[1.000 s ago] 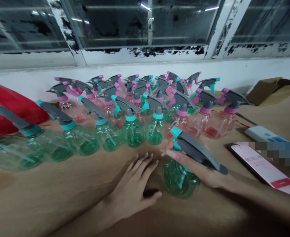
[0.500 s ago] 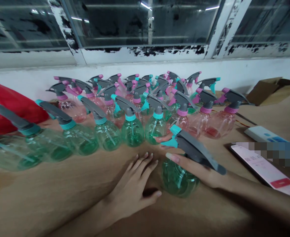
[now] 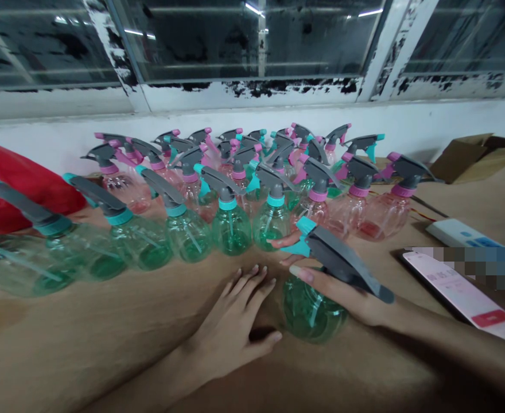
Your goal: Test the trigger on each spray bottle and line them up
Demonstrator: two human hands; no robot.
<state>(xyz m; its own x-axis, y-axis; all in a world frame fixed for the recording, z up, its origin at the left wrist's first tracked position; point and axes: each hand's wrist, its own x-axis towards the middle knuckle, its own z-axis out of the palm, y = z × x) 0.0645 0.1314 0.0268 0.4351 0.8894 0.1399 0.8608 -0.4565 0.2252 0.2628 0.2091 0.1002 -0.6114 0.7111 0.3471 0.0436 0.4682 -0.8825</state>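
My right hand [image 3: 342, 289] is wrapped round the neck of a green spray bottle [image 3: 310, 315], just under its grey and turquoise trigger head. The bottle stands upright on the wooden table [image 3: 119, 338], nozzle pointing left. To its left, my left hand [image 3: 235, 321] lies flat on the tabletop with fingers stretched out, holding nothing. Beyond both hands runs a row of green spray bottles [image 3: 230, 232] with turquoise collars. Several pink spray bottles [image 3: 377, 215] with pink collars stand right of that row and behind it.
At the far left lies a red plastic bag [image 3: 15, 189]. On the right are a phone [image 3: 454, 292] with a lit screen, a white box with blue marks [image 3: 459, 232] and an open cardboard box [image 3: 472, 158]. A white wall with windows [image 3: 252, 46] closes off the back.
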